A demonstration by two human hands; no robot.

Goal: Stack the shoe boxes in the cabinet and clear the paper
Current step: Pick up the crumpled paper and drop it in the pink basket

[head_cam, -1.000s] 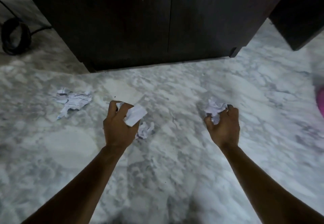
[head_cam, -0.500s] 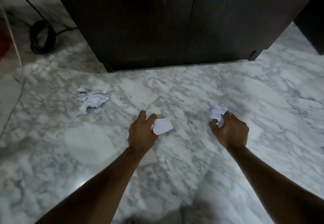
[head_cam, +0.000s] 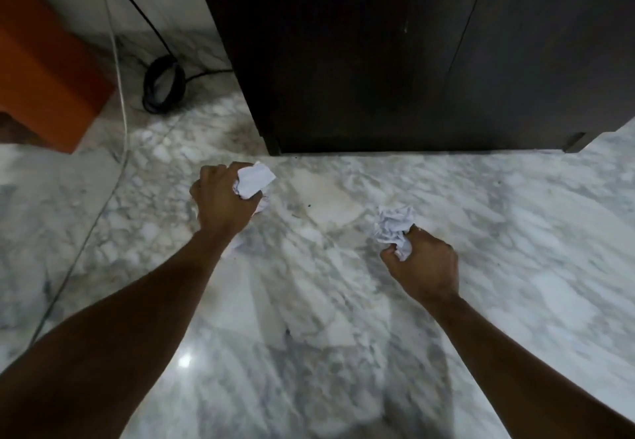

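Note:
My left hand (head_cam: pixel 223 201) grips a wad of white paper (head_cam: pixel 255 180) just above the marble floor, a little in front of the dark cabinet (head_cam: pixel 378 60). More white paper (head_cam: pixel 263 205) shows under this hand; whether it lies on the floor or is held I cannot tell. My right hand (head_cam: pixel 426 266) holds a crumpled white paper ball (head_cam: pixel 395 229) further right and nearer to me. The cabinet's two doors are closed. No shoe box inside it is visible.
An orange box (head_cam: pixel 44 70) stands at the far left by the wall. A coiled black cable (head_cam: pixel 164 84) lies left of the cabinet, with a thin white cord (head_cam: pixel 118 70) running down across the marble floor (head_cam: pixel 309 335).
The view has swung left and my left hand has reached left and forward, over where the loose crumpled paper lay. That loose paper no longer shows apart from the hand. The orange box has come into view.

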